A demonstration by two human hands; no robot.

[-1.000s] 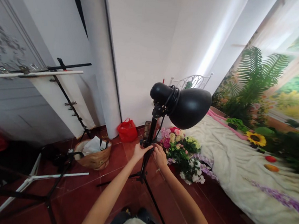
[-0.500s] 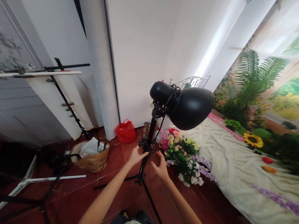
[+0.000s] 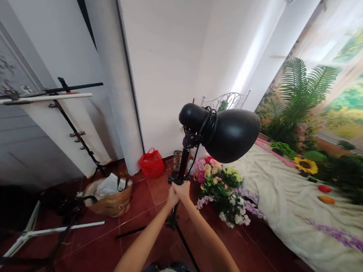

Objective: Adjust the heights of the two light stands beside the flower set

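Note:
A black lamp head [image 3: 223, 132] sits on top of a black stand pole [image 3: 183, 162] with tripod legs [image 3: 173, 225] on the red tiled floor. Both hands meet on the pole just below its clamp knob. My left hand [image 3: 172, 197] wraps the pole from the left, fingers closed. Pressed against it from the right, my right hand [image 3: 183, 190] also grips the pole. A cable is coiled round the neck of the lamp.
A flower bouquet [image 3: 224, 185] lies right of the stand beside a cream blanket [image 3: 293, 206]. A red bag [image 3: 151, 164] and a tan bag [image 3: 112, 191] sit on the floor. At left are a second tripod [image 3: 47, 230] and a crossbar [image 3: 40, 95].
Both hands were apart and open beside the pole half a second ago; now they have closed together on it. The view has shifted slightly.

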